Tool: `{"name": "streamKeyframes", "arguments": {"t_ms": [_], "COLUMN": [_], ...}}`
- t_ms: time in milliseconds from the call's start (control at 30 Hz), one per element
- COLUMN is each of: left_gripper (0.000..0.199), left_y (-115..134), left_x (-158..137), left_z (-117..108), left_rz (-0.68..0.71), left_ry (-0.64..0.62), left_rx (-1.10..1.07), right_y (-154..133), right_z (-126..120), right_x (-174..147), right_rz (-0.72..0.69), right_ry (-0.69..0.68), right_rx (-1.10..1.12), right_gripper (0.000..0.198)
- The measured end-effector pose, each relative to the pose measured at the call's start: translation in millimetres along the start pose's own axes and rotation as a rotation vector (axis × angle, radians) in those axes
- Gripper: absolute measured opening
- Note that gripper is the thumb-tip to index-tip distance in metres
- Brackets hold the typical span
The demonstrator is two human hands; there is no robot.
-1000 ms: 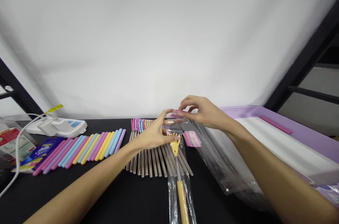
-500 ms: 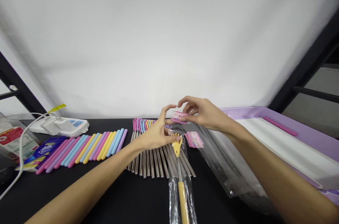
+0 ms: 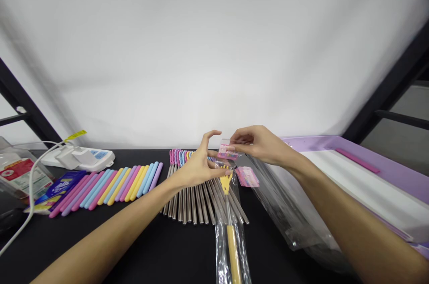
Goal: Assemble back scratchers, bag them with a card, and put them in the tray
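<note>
My right hand [image 3: 256,143] pinches a small pink printed card [image 3: 228,150] between thumb and fingers, just above the mouth of a clear plastic bag [image 3: 221,248]. Inside the bag lies a back scratcher with a yellow hand-shaped head [image 3: 225,183], a metal shaft and a pale yellow handle [image 3: 233,255]. My left hand [image 3: 197,163] grips the bag's upper end, thumb by the yellow head and index finger raised. A stack of similar pink cards [image 3: 247,176] rests right of the bag.
Several metal rods [image 3: 187,205] with coloured heads lie behind the bag. Coloured handles [image 3: 134,181] line up at left, near a blue packet [image 3: 63,188] and a white power strip [image 3: 97,158]. Clear plastic bags [image 3: 284,212] and a purple-rimmed tray [image 3: 398,181] are at right.
The pink card in my right hand has tilted more upright, its printed face now showing more. My left hand keeps its grip on the bag. The view has shifted slightly.
</note>
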State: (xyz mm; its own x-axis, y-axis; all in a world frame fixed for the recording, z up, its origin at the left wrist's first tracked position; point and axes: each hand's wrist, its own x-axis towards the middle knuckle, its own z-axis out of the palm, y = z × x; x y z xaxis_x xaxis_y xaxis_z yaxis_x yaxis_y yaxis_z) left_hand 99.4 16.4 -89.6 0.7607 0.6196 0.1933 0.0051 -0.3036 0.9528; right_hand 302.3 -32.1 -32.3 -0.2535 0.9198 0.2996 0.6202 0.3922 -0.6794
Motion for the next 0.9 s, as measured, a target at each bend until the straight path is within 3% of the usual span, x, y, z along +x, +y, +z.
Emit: {"name": "streamKeyframes", "arguments": {"t_ms": [367,567,733,833,900], "left_gripper": [0.093,0.091,0.087,0.082,0.078], "left_y": [3,2,3,6,10], "left_x": [-1,0,0,4,9], "left_z": [0,-2,-1,-3,-4], "left_rz": [-0.002,0.008,-0.018,-0.003,0.035], "left_ry": [-0.016,-0.005,0.005,0.074,0.181], "left_rx": [-0.045,-0.050,-0.045,-0.066,-0.068], "right_y": [3,4,1,-2,-5], "right_z": [-3,1,3,0,-2], "right_x": [1,0,1,-1,-6], "right_rz": [0.067,0.104,0.048,0.178,0.340], "right_ry": [-0.095,-0.042,-0.002,0.054,-0.009], "right_rx": [0.183,0.246,0.126,0.024,0.082], "right_gripper": [0.023,0.030,0.027,0.031,0.036]}}
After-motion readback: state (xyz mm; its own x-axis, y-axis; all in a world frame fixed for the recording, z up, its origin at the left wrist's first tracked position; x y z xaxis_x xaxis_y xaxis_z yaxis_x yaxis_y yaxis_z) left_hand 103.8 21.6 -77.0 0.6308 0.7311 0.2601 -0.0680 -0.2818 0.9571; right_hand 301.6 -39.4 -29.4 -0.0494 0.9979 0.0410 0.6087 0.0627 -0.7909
